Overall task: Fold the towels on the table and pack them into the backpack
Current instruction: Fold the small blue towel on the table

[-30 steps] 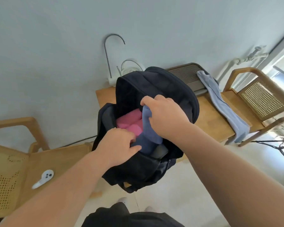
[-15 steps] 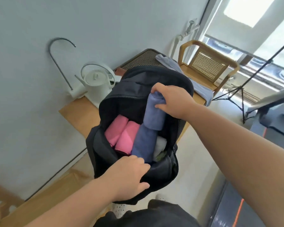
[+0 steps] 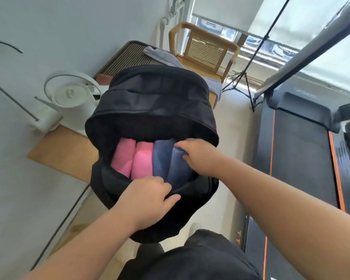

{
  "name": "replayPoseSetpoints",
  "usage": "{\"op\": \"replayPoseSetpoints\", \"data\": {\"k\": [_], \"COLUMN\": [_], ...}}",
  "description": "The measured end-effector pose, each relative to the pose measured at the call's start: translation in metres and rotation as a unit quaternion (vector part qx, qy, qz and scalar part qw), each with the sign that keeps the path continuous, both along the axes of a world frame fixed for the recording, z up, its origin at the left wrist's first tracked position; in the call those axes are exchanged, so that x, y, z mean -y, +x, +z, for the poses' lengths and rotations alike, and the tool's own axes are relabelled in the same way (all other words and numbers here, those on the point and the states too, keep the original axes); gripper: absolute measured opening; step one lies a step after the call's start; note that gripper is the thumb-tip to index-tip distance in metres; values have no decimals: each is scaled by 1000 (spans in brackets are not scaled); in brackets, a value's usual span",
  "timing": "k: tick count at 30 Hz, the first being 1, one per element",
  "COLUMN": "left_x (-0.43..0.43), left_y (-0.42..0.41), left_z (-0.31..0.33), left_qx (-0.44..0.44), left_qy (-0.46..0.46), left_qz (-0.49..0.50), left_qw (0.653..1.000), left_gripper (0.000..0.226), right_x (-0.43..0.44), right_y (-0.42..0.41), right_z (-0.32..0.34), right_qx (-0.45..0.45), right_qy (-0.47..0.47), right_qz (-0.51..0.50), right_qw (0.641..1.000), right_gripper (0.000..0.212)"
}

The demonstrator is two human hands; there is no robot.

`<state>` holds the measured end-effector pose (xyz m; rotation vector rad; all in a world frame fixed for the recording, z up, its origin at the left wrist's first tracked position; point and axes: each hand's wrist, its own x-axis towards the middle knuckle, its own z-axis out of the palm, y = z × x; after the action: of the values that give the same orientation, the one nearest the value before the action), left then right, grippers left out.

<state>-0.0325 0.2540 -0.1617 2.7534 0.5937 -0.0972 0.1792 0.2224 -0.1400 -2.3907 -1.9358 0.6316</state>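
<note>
grips the near rim of the open black fabric backpack with the curled left hand. clamps the right hand on the rightmost dark blue rolled towel inside the backpack, beside another dark blue roll and two pink rolled towels. behind the backpack: a draped pale grey-blue towel.

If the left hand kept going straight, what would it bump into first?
The left hand grips the backpack rim; straight on, it would likely meet the blue towels first.
</note>
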Motion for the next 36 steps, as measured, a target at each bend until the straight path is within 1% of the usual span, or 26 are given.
{"op": "replayPoseSetpoints", "data": {"k": [1,2,4,5,7,8,9,11,13,15,17,19,21,24,26,27,30,33,36], "left_x": [-4,-8,-20,-27,-40,-45,-50,-60,-69,-76,-79,-81,-85,-93,-96,-96,-97,-99,-103], "left_y": [0,2,12,19,38,49,59,78,92,101,107,114,122,129,128,126,120,113,108], "left_z": [3,6,4,4,2,0,-2,-10,-17,-23,-26,-28,-34,-44,-50,-53,-57,-57,-57], "left_qx": [-6,-17,-59,-86,-121,-133,-142,-129,-104,-94,-93,-95,-122,-172,-174,-171,-176,-174,-160], "left_qy": [-19,-44,-84,-110,-190,-215,-213,-161,-127,-86,-10,58,77,45,25,19,5,5,-3], "left_qz": [4,6,-1,-9,-13,-6,1,18,32,6,-30,-38,-32,-2,14,17,17,22,4], "left_qw": [1000,999,995,990,974,967,967,978,986,992,995,993,989,984,984,985,984,984,987], "left_gripper": [55,53,49,47,44,41,35,25,37,51,60,69,70,68,67,65,61,51,44], "right_x": [-2,-5,-11,-13,-16,-15,-13,-4,12,34,55,69,72,56,40,32,11,-3,-10], "right_y": [4,6,9,9,7,7,6,8,11,11,10,6,2,-7,-14,-16,-16,-13,-11], "right_z": [-4,-6,-7,-8,-11,-13,-16,-19,-18,-13,-11,-10,-12,-13,-11,-12,-18,-31,-47], "right_qx": [24,47,67,71,70,64,54,35,25,29,36,34,37,35,21,18,2,-13,-16], "right_qy": [-44,-66,-63,-51,-57,-62,-56,-29,35,82,89,74,52,4,-50,-92,-241,-291,-338], "right_qz": [-1,-1,-27,-31,-17,-9,-4,-11,-25,-39,-41,-41,-36,-3,7,5,-11,-44,-80], "right_qw": [999,997,995,996,996,996,997,999,999,995,995,996,997,999,999,996,971,956,938], "right_gripper": [39,35,27,26,28,31,34,36,35,35,38,44,46,40,37,40,65,82,91]}}
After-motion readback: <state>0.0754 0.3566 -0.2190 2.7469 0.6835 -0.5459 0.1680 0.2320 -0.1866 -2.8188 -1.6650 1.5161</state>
